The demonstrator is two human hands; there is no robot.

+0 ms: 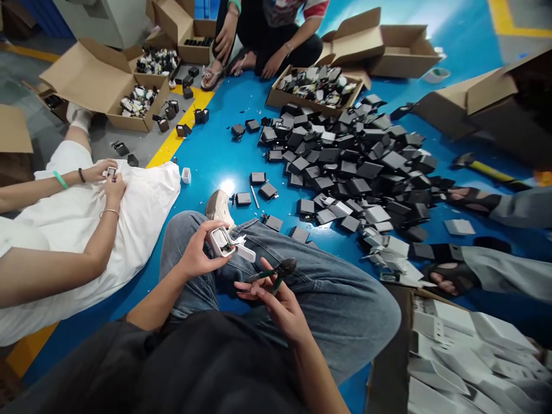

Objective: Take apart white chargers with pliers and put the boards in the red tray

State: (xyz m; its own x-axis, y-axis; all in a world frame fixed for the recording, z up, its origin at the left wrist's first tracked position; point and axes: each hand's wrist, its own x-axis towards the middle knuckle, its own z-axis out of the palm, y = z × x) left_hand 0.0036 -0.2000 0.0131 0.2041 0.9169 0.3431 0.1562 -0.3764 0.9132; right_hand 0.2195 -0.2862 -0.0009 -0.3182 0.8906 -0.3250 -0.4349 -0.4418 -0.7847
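Observation:
My left hand (199, 250) grips a small white plastic charger casing (225, 243) that is split open, its lid hanging off to the right, above my jeans-clad knee. My right hand (276, 299) holds a pair of green-handled pliers (276, 271) just below and to the right of the casing, jaws pointing up-right. Both hands hover over my crossed legs.
A large heap of dark grey casings (357, 167) covers the blue floor ahead. Open cardboard boxes (103, 80) of parts stand at the back. A person in white sits at left, another at the back, sandalled feet at right. A box of white casings (466, 356) lies bottom right.

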